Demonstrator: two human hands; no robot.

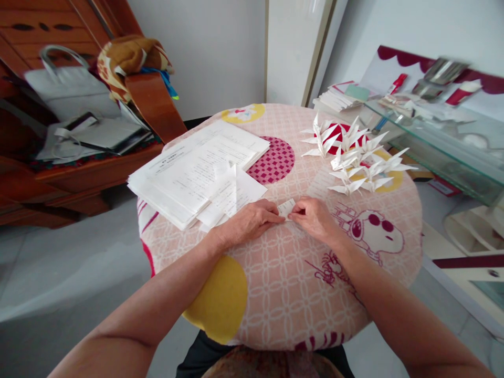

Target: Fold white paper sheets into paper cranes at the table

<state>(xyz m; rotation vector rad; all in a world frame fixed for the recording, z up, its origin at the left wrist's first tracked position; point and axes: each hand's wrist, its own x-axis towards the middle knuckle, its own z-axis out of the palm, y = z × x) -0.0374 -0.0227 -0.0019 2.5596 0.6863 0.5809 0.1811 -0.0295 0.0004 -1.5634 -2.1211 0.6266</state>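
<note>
A small folded piece of printed paper (pixel 286 208) lies between my two hands over the middle of the table. My left hand (pixel 254 220) has its fingers pressed together on the paper's left edge. With thumb and finger, my right hand (pixel 313 216) pinches the right side of it. To the left, a stack of printed sheets (pixel 185 168) spreads over the table, with a creased white paper piece (pixel 236 189) on top. Several folded paper cranes (pixel 354 152) stand grouped at the far right of the table.
A patterned cloth (pixel 275 283) covers the round table (pixel 220 304). At the right stands a glass shelf (pixel 444 163) with papers and a metal pot (pixel 441 73). On the left, a wooden bench (pixel 79 189) bears a grey bag (pixel 74 94) and a brown blanket (pixel 134 58).
</note>
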